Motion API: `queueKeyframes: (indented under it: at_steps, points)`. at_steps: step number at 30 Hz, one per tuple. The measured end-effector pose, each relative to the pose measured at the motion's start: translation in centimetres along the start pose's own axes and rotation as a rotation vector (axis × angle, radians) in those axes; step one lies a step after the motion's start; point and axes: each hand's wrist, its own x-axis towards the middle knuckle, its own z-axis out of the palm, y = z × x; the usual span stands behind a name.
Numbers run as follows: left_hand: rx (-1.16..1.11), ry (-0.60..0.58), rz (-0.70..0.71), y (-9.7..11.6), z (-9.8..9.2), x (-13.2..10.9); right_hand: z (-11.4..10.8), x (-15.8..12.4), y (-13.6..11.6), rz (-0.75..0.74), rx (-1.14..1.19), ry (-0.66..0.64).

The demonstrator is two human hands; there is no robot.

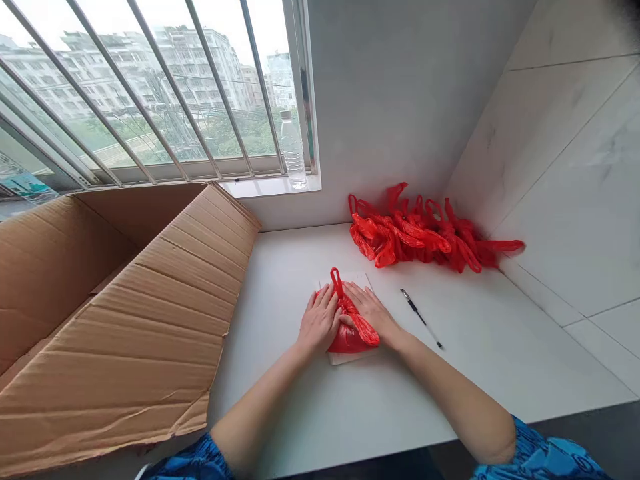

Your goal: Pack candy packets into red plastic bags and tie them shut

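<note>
A red plastic bag point(353, 341), tied at the top with its handle loops sticking up, sits on a white sheet or pad point(345, 359) on the white table. My left hand point(319, 321) lies against the bag's left side, fingers stretched out and pointing away from me. On the other side, my right hand point(371, 312) rests flat over the bag's right and far part, fingers extended. Both hands touch the bag without wrapping round it. What the bag contains is hidden. To the right of my right hand lies a black and clear pen point(421, 318).
A large open cardboard box point(165, 320) takes up the left side. Several crumpled red plastic bags point(415, 233) are heaped against the back wall at right. A clear bottle point(293, 150) stands on the windowsill point(275, 187). The tiled wall point(575, 200) bounds the right side.
</note>
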Motion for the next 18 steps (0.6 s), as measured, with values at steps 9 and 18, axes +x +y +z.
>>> queueKeyframes:
  at_steps: [9, 18]
  points:
    - [-0.347, 0.153, -0.009, -0.8, 0.5, 0.8, -1.8, 0.4, -0.4, 0.028, 0.120, -0.075]
    - [-1.356, 1.041, -0.529, -6.1, -2.2, 2.2, -8.8, -4.9, 5.1, 0.669, -0.100, 0.252]
